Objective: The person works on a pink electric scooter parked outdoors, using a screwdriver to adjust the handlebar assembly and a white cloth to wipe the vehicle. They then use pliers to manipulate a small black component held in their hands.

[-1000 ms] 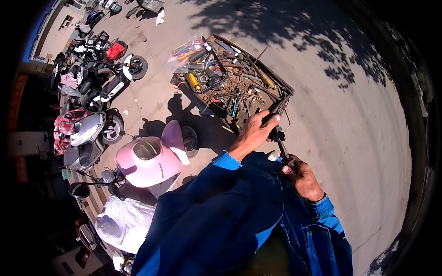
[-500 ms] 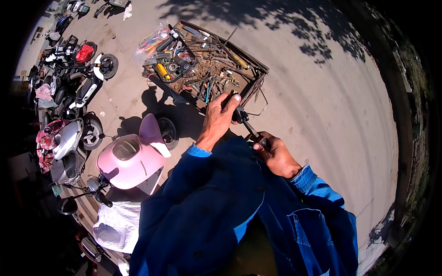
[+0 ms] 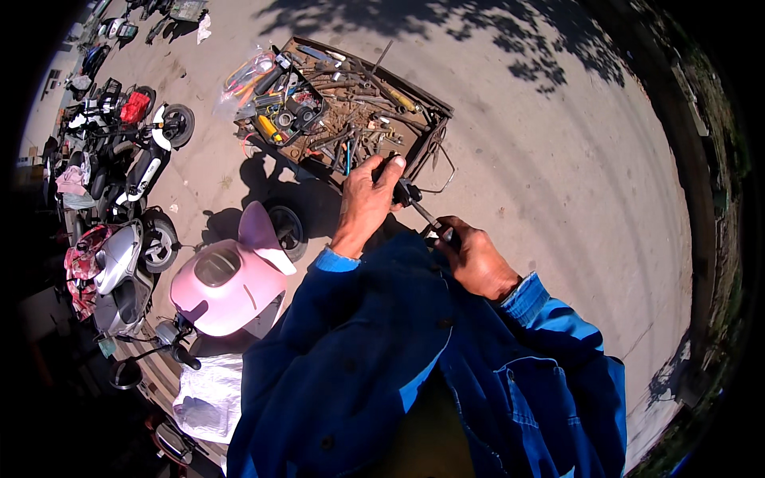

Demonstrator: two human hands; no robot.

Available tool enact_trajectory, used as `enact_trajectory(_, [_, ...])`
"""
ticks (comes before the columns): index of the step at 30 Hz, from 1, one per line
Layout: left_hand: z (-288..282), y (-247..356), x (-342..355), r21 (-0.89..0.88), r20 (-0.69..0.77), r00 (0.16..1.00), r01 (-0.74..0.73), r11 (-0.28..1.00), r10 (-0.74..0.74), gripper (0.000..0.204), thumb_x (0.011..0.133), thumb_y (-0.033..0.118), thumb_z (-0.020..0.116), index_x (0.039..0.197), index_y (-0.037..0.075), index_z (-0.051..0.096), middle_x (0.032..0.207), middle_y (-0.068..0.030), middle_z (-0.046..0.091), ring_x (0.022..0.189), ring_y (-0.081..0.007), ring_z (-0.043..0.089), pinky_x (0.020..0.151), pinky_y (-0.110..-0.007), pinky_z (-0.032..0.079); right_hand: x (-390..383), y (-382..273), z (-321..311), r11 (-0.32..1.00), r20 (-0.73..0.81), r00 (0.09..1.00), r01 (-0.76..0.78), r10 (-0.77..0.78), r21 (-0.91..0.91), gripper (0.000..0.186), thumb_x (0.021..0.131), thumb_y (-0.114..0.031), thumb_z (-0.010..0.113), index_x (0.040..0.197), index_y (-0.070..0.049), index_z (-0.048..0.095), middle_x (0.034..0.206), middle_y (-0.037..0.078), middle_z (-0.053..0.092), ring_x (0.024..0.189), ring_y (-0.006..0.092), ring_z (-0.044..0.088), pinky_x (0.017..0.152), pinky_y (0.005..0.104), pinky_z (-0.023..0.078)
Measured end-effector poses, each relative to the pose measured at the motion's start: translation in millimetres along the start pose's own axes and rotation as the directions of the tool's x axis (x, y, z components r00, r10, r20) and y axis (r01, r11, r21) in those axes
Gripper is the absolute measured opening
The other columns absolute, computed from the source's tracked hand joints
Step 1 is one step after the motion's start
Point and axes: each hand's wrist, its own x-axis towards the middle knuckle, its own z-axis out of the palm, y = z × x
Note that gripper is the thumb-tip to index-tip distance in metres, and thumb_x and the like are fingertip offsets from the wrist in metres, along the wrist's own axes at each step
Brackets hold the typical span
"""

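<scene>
My left hand (image 3: 366, 201) is closed around a small black part (image 3: 409, 193), its thumb pressed on top; the fingers underneath are mostly hidden. In my right hand (image 3: 480, 261) is the dark handle of a tool that looks like a screwdriver (image 3: 423, 213). Its metal shaft slants up and left, and its end meets the black part, though the exact contact is too small to make out. Both hands are in front of my blue jacket. Just beyond them stands a shallow rusty tool tray (image 3: 434, 151) filled with wrenches, loose bolts and other hand tools.
A black bin (image 3: 317, 126) and a clear plastic bag (image 3: 239, 77) of coloured items lie at the tray's left. Closer on the left is a pink scooter front (image 3: 247, 291) with a black wheel (image 3: 285, 227). Several parked scooters (image 3: 143, 171) line the far left. Tree shade falls across the pavement.
The view has shifted slightly, so the tray and my left hand appear a little further left. Both hands keep their hold on the black part and the screwdriver.
</scene>
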Motion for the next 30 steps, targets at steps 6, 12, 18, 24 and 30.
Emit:
enact_trajectory(6, [-4, -12, 3, 0.028, -0.028, 0.996, -0.084, 0.996, 0.085, 0.076, 0.097, 0.046, 0.067, 0.135, -0.018, 0.051, 0.105, -0.0198, 0.065, 0.089, -0.0215, 0.064, 0.076, -0.031, 0.053, 3, 13, 2, 0.991, 0.048, 0.999, 0.0, -0.006, 0.134, 0.017, 0.1, -0.009, 0.059, 0.113, 0.002, 0.06, 0.08, 0.02, 0.063, 0.072, 0.0285, 0.061, 0.07, 0.0414, 0.05])
enact_trajectory(12, [-5, -47, 13, -0.032, -0.118, 0.98, -0.165, 0.986, 0.16, 0.083, 0.096, 0.052, 0.066, 0.136, -0.018, 0.05, 0.132, -0.0297, 0.06, 0.12, -0.0311, 0.06, 0.105, -0.037, 0.045, 6, 7, -2, 0.993, 0.083, 0.997, -0.004, -0.006, 0.121, 0.015, 0.101, -0.01, 0.059, 0.111, 0.002, 0.059, 0.077, 0.019, 0.06, 0.069, 0.0285, 0.056, 0.068, 0.0424, 0.048])
enact_trajectory(18, [0, -7, 7, -0.064, 0.053, 0.995, 0.089, 0.994, -0.086, 0.049, 0.098, 0.037, 0.068, 0.118, -0.007, 0.063, 0.089, -0.0041, 0.063, 0.075, -0.0092, 0.061, 0.056, -0.028, 0.055, 3, 5, -2, 0.999, 0.011, 0.999, 0.033, -0.034, 0.039, 0.019, 0.099, -0.009, 0.06, 0.115, 0.002, 0.06, 0.083, 0.025, 0.064, 0.076, 0.0377, 0.063, 0.072, 0.044, 0.051])
enact_trajectory(24, [-4, -48, 28, -0.112, -0.047, 0.995, -0.095, 0.989, 0.091, 0.04, 0.1, 0.035, 0.065, 0.11, -0.003, 0.061, 0.089, -0.0046, 0.063, 0.064, -0.0137, 0.063, 0.05, -0.032, 0.057, 3, 4, -3, 0.997, -0.012, 0.999, 0.05, -0.049, 0.064, 0.015, 0.099, -0.01, 0.061, 0.11, 0.001, 0.06, 0.078, 0.023, 0.062, 0.071, 0.0343, 0.061, 0.069, 0.0428, 0.049])
enact_trajectory(30, [9, -20, 17, -0.473, 0.033, 0.996, -0.06, 0.879, 0.086, 0.032, 0.102, 0.035, 0.063, 0.106, 0.003, 0.057, 0.088, -0.0067, 0.063, 0.065, -0.0228, 0.068, 0.06, -0.037, 0.06, 10, 11, 1, 0.983, 0.018, 0.999, 0.027, -0.031, 0.183, 0.015, 0.1, -0.015, 0.063, 0.1, -0.001, 0.058, 0.072, 0.017, 0.055, 0.065, 0.0273, 0.051, 0.065, 0.0404, 0.045])
